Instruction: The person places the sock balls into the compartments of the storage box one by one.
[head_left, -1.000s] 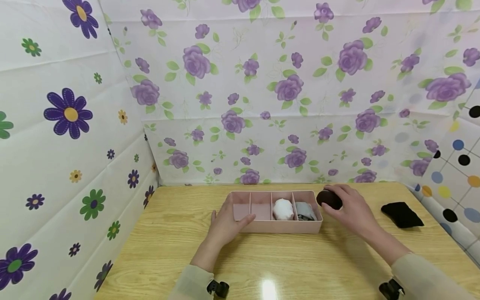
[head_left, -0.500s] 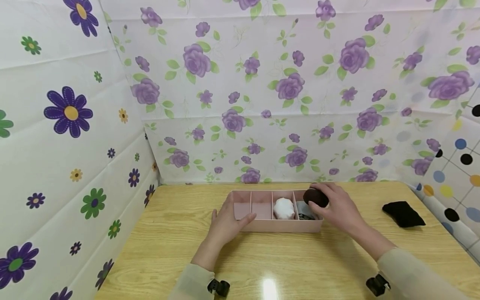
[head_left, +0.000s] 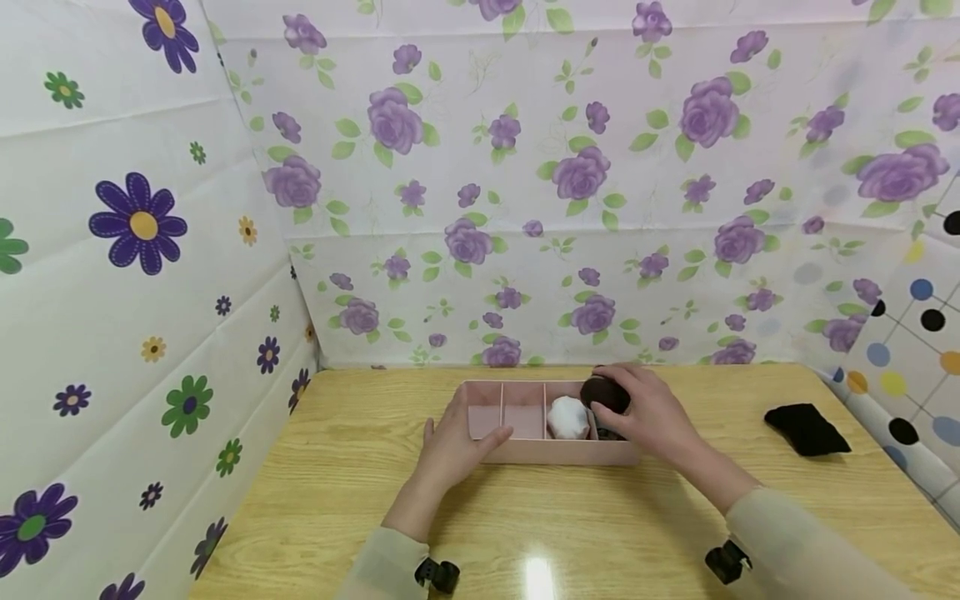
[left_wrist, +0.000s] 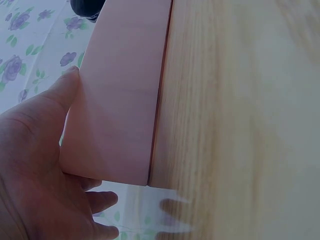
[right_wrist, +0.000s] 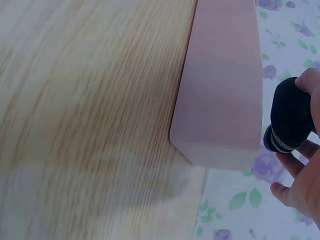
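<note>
A pink divided box [head_left: 558, 452] stands on the table. My left hand [head_left: 453, 446] holds its left end, the thumb over the front rim and the fingers around the end wall, as the left wrist view also shows. My right hand [head_left: 648, 412] pinches a dark rolled-up sock [head_left: 603, 395] above the right-hand compartments. A ribbed, pale-striped cuff shows on the dark sock [right_wrist: 289, 117] in the right wrist view. A white bundle [head_left: 567, 417] sits in the third compartment from the left. The rightmost compartment, with a greyish bundle, is mostly hidden by the right hand.
A black cloth bundle [head_left: 807, 429] lies on the wooden table [head_left: 337, 500] to the right of the box. Flowered sheets [head_left: 465, 167] rise behind and to the left, and a dotted sheet [head_left: 911, 358] hangs on the right.
My right hand has carried the dark sock leftward, from beside the box's right end to over its right-hand compartments. The left hand has stayed on the box's left end.
</note>
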